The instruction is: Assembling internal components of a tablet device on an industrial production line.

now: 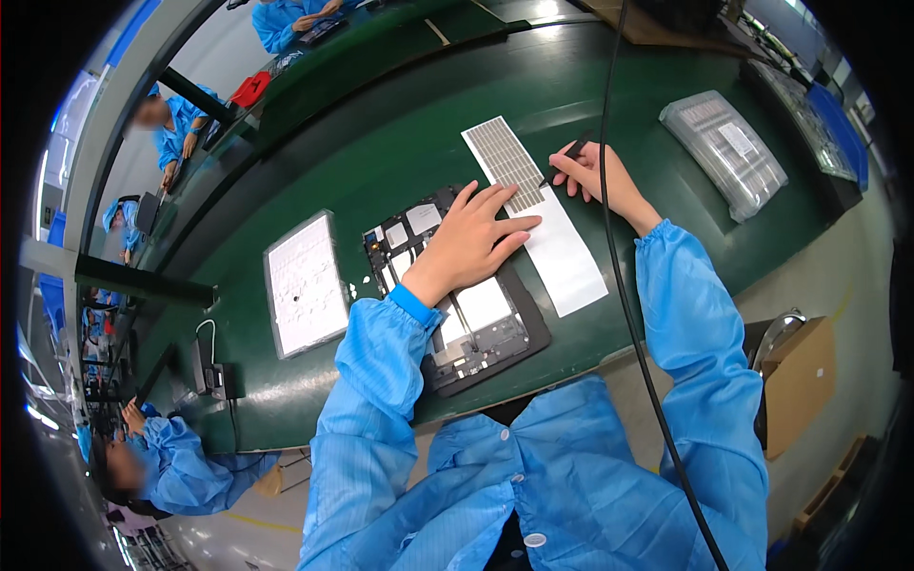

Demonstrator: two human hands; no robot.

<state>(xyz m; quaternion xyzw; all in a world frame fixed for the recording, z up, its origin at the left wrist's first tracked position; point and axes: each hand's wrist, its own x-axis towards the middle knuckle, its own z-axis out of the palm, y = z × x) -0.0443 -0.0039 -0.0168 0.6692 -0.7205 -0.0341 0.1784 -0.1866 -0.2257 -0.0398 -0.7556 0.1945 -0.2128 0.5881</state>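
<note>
My left hand (466, 238) lies palm down with its fingers stretched out. Its fingertips rest on a sheet of small grey-beige labels (497, 143), whose lower part is bare white backing (571, 262). Under that hand is an opened tablet-like device (481, 333) with its black frame, silvery battery area and inner parts exposed; the palm hides its middle. My right hand (600, 178) pinches a slim black tool, apparently tweezers (577, 149), with the tip at the right edge of the label sheet.
Left of the device, a clear tray (274, 305) holds a white sheet with small white bits. Clear plastic trays (725, 152) are stacked at right. A black cable (619, 257) hangs across the view. A black adapter (217, 379) stands at left. Co-workers in blue sit along the green bench (400, 114).
</note>
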